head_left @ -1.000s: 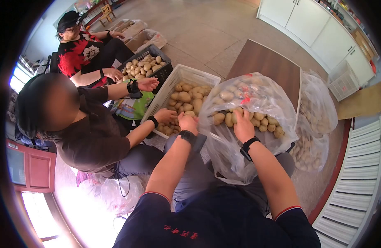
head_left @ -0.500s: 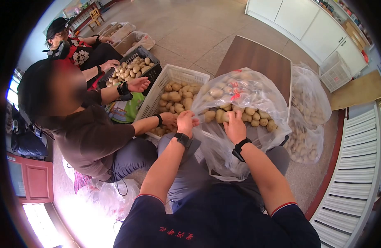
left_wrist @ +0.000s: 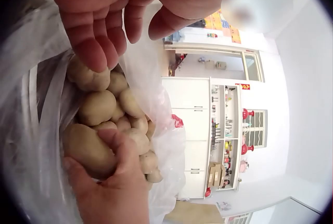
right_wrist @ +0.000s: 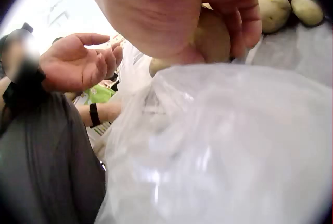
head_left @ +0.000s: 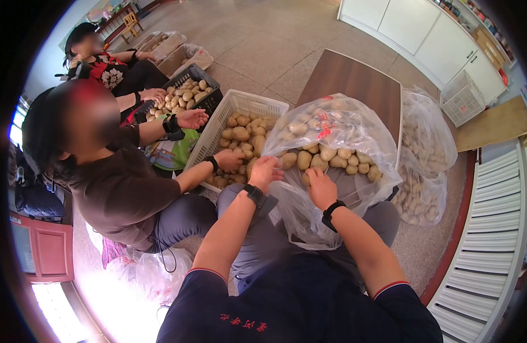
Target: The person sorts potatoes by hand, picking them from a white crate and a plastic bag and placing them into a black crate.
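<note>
My right hand (head_left: 322,190) grips a potato (left_wrist: 89,151) at the mouth of a clear plastic bag (head_left: 355,123), with thumb and fingers curled round it. In the right wrist view the same potato (right_wrist: 212,36) shows partly behind the hand. Several more potatoes (head_left: 327,154) lie in the bag just beyond. My left hand (head_left: 267,171) hovers at the bag's left edge, beside the white crate (head_left: 258,98). Its fingers (left_wrist: 93,52) hang loosely bent with nothing between them in the left wrist view. Potatoes (head_left: 240,133) fill much of that crate.
At my left a seated person (head_left: 120,177) reaches into the white crate. Farther off, another person (head_left: 100,68) sits by a dark crate (head_left: 209,103) of potatoes. A brown tabletop (head_left: 355,77) stands behind the bag. More bagged potatoes (head_left: 426,148) lie at right, near a radiator (head_left: 483,240).
My right hand has drawn back towards me from the pile, with a potato in its grip. My left hand has moved from over the white crate to the bag's edge.
</note>
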### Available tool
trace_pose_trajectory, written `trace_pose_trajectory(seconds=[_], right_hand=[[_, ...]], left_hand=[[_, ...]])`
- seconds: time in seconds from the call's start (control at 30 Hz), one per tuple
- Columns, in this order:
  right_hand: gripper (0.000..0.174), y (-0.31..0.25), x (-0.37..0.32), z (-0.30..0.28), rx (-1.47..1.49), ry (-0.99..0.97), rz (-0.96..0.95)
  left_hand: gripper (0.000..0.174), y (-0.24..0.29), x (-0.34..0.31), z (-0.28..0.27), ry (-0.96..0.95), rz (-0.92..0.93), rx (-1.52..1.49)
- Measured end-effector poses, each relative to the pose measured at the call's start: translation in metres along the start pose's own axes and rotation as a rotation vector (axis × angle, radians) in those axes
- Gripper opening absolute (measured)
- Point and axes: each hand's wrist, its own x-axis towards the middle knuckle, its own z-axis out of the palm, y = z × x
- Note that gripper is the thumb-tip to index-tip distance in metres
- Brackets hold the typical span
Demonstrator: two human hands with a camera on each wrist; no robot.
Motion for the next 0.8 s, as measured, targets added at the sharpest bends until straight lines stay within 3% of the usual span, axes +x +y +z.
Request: trace_pose_trajectory(seconds=[0.23,0.33,0.4,0.43,0.5,0.6,0.67,0.73,0.8], right_hand=[[0.048,0.008,-0.010,0.005,0.126,-0.038,0.046],[0.049,0.030,-0.008,0.037,0.349,0.130,0.085],[0.044,0.041,0.000,0.054,0.873,0.051,0.446],[0.044,0.031,0.002,0.038,0.873,0.052,0.448],[0.034,0.009,0.004,0.005,1.349,-0.088,0.759],[0.034,0.001,0.011,-0.009,1.613,-0.256,0.793],[0.036,-0.009,0.016,-0.015,1.623,-0.322,0.792],[0.041,-0.014,0.021,-0.013,1.634,-0.396,0.785],[0.049,-0.017,0.026,-0.013,1.549,-0.448,0.766]], left_hand=[[0.023,-0.002,0.001,0.001,-0.038,-0.001,0.036],[0.024,-0.002,-0.001,0.001,-0.050,-0.004,0.050],[0.025,-0.002,0.000,0.002,-0.058,-0.007,0.059],[0.026,-0.002,0.001,0.002,-0.067,-0.011,0.069],[0.029,-0.003,0.001,0.005,-0.084,-0.010,0.126],[0.036,0.000,-0.006,0.013,-0.154,-0.018,0.236],[0.040,0.008,-0.019,0.019,-0.203,-0.024,0.289],[0.050,0.013,-0.031,0.025,-0.426,-0.045,0.240],[0.053,0.014,-0.033,0.024,-0.472,-0.032,0.263]])
